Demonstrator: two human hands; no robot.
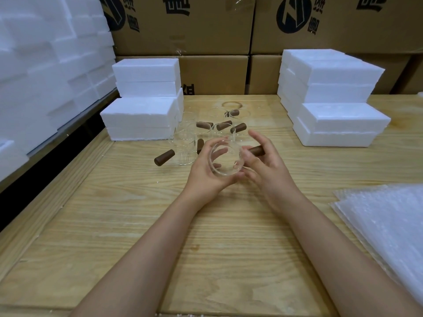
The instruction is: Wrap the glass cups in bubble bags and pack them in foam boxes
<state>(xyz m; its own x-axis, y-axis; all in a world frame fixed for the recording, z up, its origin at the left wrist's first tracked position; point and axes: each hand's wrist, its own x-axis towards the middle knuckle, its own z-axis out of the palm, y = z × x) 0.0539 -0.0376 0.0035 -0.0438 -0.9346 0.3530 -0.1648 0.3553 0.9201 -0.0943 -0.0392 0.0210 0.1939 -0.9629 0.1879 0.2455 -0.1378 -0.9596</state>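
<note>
A clear glass cup with a brown cylindrical handle (225, 160) is being held just above the pale wooden bench (160, 225), its open mouth being turned toward the camera. It is being cradled by the left hand (204, 172), whose fingers are being curled round its wall and underside. On the other side it is being steadied by the right hand (265, 167): the inner fingers (246, 156) are being bent against the rim where the handle joins, while the forefinger is being kept nearly straight and free.

The task is being judged as barely begun. No bag is being held, and the cup is bare. Just beyond the fingertips, a cluster of unwrapped glass cups with brown handles (183, 154) is being left waiting, some upright, some seemingly on their sides. The stack of translucent bubble bags (384, 220) is being kept well to the right of the right-hand fingers. The white foam boxes are being kept closed in piles, one stack left of the fingers (139, 117) and one right (332, 92). Whether any are already filled cannot be told. Wrapping and packing are being left for every visible cup.
</note>
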